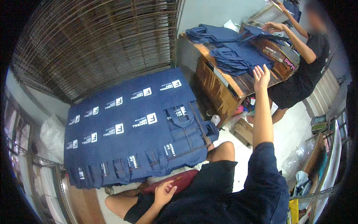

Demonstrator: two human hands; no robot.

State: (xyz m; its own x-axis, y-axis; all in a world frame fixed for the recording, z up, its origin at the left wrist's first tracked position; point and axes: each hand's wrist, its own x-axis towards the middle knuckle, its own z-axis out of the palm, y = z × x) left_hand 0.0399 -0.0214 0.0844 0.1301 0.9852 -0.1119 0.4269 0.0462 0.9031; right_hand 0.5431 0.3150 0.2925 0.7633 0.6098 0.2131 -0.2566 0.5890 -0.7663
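My right hand (261,77) is stretched out far to the right, fingers extended and holding nothing. Just beyond its fingertips, in the picture, lies a pile of navy cloth pieces (238,56) on a wooden table (220,76). Low over my lap, my left hand (163,193) has its thumb apart from its fingers, beside a maroon item (184,182), perhaps a pouch or folded cloth. In front of me, navy cloth bags with white prints (108,140) overlap in rows across a low rack (186,151). Loops like handles hang along their near and right edges.
Another person (309,67) stands behind the wooden table, one hand (274,27) over the navy cloth. Tall stacked wire racks (100,41) fill the back left. A wooden box (242,131) sits on the white floor. Shelving (317,186) stands at right, clear plastic (52,136) at left.
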